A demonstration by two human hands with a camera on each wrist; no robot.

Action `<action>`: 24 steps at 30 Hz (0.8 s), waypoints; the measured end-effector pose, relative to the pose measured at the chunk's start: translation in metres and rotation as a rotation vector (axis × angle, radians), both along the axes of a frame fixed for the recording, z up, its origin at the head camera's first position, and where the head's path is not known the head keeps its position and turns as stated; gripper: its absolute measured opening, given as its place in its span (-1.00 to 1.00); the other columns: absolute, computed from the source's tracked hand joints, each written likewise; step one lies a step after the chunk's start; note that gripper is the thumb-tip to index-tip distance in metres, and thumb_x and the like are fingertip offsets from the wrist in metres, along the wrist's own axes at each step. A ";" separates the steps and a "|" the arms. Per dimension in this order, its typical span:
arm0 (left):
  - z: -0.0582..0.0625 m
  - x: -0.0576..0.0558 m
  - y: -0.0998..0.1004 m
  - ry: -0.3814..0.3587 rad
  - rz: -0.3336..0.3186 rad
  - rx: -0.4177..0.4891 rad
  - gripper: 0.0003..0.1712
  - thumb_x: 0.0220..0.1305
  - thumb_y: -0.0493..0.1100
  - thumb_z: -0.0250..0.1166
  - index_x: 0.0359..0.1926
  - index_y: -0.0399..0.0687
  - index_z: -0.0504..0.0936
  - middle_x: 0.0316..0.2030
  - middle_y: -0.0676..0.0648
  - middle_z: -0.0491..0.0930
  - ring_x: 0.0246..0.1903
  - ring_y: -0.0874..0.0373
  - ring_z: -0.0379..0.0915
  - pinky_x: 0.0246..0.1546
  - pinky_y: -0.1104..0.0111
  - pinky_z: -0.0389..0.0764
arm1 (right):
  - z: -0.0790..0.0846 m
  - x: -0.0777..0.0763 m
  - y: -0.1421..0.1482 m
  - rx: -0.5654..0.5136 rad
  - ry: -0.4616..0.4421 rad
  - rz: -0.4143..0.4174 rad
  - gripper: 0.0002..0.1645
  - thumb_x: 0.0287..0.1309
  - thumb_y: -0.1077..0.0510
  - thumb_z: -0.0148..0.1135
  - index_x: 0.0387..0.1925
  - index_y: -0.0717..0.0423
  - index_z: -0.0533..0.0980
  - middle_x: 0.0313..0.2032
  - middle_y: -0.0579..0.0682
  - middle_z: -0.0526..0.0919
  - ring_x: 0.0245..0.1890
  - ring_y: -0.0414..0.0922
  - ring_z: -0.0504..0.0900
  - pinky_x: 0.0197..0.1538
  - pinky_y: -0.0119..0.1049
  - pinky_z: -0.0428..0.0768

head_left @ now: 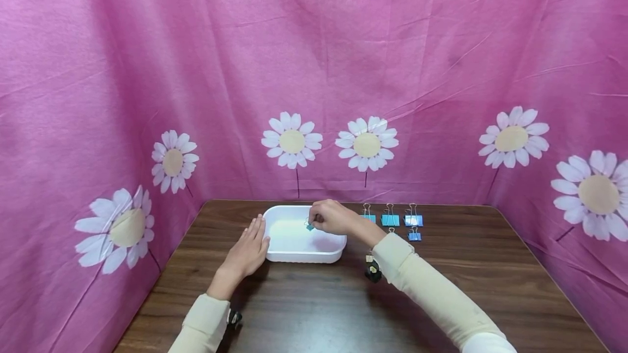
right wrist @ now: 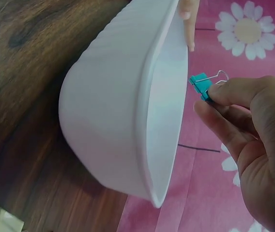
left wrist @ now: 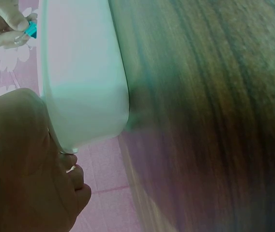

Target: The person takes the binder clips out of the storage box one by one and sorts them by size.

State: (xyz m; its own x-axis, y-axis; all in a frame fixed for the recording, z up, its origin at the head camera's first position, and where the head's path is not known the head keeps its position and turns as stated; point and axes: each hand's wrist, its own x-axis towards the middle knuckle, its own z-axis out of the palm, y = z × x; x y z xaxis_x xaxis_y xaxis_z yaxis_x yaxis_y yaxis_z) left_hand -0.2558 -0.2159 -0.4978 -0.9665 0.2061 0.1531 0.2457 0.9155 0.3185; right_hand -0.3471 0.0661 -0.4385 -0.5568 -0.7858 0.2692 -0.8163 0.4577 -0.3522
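Observation:
A small teal binder clip (right wrist: 202,85) with wire handles is pinched between the thumb and fingers of my right hand (head_left: 331,217). In the head view that hand is over the white tray (head_left: 304,256), with the clip (head_left: 309,227) above its inside. My left hand (head_left: 247,249) lies along the tray's left rim, fingers straight and pointing away from me. The left wrist view shows the left hand (left wrist: 28,164) against the tray's wall (left wrist: 86,72), its fingertips partly hidden behind the end of the tray.
Right of the tray, several binder clips stand in rows, among them a teal one (head_left: 390,220), a blue one (head_left: 413,220) and a smaller blue one (head_left: 414,236). A pale yellow clip (right wrist: 7,221) lies nearer. Pink flowered cloth (head_left: 417,70) hangs behind the wooden table (head_left: 294,309).

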 end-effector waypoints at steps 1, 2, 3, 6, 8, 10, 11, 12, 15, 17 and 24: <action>0.000 0.000 0.000 0.001 -0.001 -0.001 -0.30 0.68 -0.14 -0.07 0.61 -0.52 0.09 0.65 -0.41 0.05 0.65 -0.34 -0.01 0.66 -0.18 0.14 | 0.001 0.001 0.003 -0.003 -0.009 -0.007 -0.86 0.34 0.34 0.33 -0.26 0.10 0.75 -0.23 -0.07 0.77 -0.30 -0.31 0.67 -0.19 -0.55 0.70; 0.000 -0.001 0.000 0.003 -0.001 -0.003 -0.30 0.68 -0.14 -0.07 0.61 -0.51 0.09 0.65 -0.41 0.05 0.65 -0.34 -0.01 0.66 -0.18 0.15 | 0.001 0.001 0.006 -0.005 -0.018 -0.015 -0.87 0.35 0.33 0.33 -0.25 0.10 0.75 -0.22 -0.07 0.77 -0.29 -0.32 0.67 -0.18 -0.54 0.70; 0.000 -0.001 0.000 0.005 0.000 -0.005 -0.30 0.68 -0.14 -0.07 0.61 -0.51 0.09 0.65 -0.41 0.05 0.65 -0.34 0.00 0.66 -0.18 0.15 | 0.002 0.002 0.010 -0.009 -0.030 -0.022 -0.87 0.35 0.33 0.33 -0.24 0.11 0.75 -0.22 -0.06 0.77 -0.28 -0.31 0.68 -0.18 -0.54 0.71; 0.000 -0.001 0.000 0.010 -0.001 -0.011 -0.30 0.69 -0.13 -0.08 0.61 -0.51 0.09 0.65 -0.41 0.06 0.65 -0.34 0.01 0.66 -0.17 0.15 | 0.004 0.002 0.020 -0.019 -0.050 -0.043 -0.88 0.34 0.33 0.34 -0.24 0.12 0.75 -0.21 -0.05 0.76 -0.28 -0.31 0.70 -0.18 -0.53 0.72; 0.000 -0.001 0.000 0.007 -0.001 -0.013 -0.29 0.69 -0.12 -0.08 0.61 -0.51 0.09 0.65 -0.41 0.05 0.65 -0.33 0.01 0.66 -0.17 0.15 | 0.004 0.002 0.027 -0.024 -0.046 -0.057 -0.89 0.34 0.33 0.35 -0.26 0.12 0.75 -0.22 -0.05 0.76 -0.29 -0.32 0.69 -0.19 -0.52 0.72; -0.001 0.000 0.000 0.003 0.000 -0.011 -0.29 0.69 -0.12 -0.08 0.61 -0.51 0.08 0.65 -0.41 0.05 0.65 -0.33 0.01 0.66 -0.16 0.15 | 0.004 0.001 0.034 -0.032 -0.043 -0.070 -0.89 0.33 0.33 0.35 -0.27 0.12 0.75 -0.23 -0.04 0.76 -0.31 -0.33 0.67 -0.20 -0.51 0.71; -0.001 0.000 0.000 0.000 0.002 -0.010 -0.29 0.69 -0.12 -0.08 0.61 -0.52 0.08 0.65 -0.41 0.04 0.65 -0.33 0.00 0.66 -0.16 0.15 | 0.004 0.001 0.038 -0.033 -0.041 -0.077 -0.89 0.33 0.33 0.35 -0.28 0.11 0.74 -0.24 -0.04 0.76 -0.32 -0.33 0.66 -0.22 -0.51 0.70; -0.001 0.000 0.000 -0.001 0.003 -0.009 -0.29 0.69 -0.12 -0.08 0.61 -0.52 0.08 0.65 -0.41 0.04 0.65 -0.33 0.00 0.66 -0.16 0.15 | 0.004 0.001 0.041 -0.037 -0.041 -0.083 -0.89 0.33 0.32 0.35 -0.28 0.11 0.74 -0.24 -0.04 0.75 -0.33 -0.33 0.65 -0.22 -0.50 0.70; -0.001 0.001 0.000 0.001 0.005 -0.006 -0.29 0.68 -0.13 -0.07 0.60 -0.52 0.09 0.65 -0.42 0.05 0.65 -0.34 0.00 0.66 -0.17 0.15 | 0.003 0.001 0.052 -0.046 -0.048 -0.096 -0.88 0.33 0.32 0.35 -0.28 0.09 0.74 -0.24 -0.04 0.76 -0.31 -0.34 0.65 -0.20 -0.49 0.71; -0.001 0.001 0.000 0.004 0.004 -0.009 -0.30 0.68 -0.13 -0.07 0.60 -0.53 0.09 0.65 -0.42 0.05 0.65 -0.34 0.00 0.66 -0.17 0.16 | 0.004 0.002 0.059 -0.050 -0.048 -0.105 -0.88 0.33 0.32 0.34 -0.28 0.08 0.73 -0.24 -0.04 0.76 -0.30 -0.33 0.66 -0.19 -0.47 0.73; 0.000 0.000 0.000 0.005 -0.001 -0.004 -0.30 0.68 -0.13 -0.08 0.60 -0.53 0.10 0.64 -0.43 0.05 0.65 -0.34 -0.02 0.65 -0.19 0.15 | 0.007 0.004 0.083 -0.054 -0.067 -0.164 -0.88 0.34 0.29 0.34 -0.27 0.02 0.72 -0.25 -0.12 0.74 -0.29 -0.31 0.66 -0.14 -0.39 0.75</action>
State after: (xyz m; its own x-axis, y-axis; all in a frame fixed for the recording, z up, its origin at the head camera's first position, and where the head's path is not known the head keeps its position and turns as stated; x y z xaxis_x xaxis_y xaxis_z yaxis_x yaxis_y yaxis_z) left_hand -0.2554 -0.2161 -0.4982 -0.9655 0.2080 0.1567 0.2483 0.9166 0.3134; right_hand -0.3435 0.1488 -0.4318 -0.6947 -0.6681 0.2664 -0.7058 0.5619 -0.4314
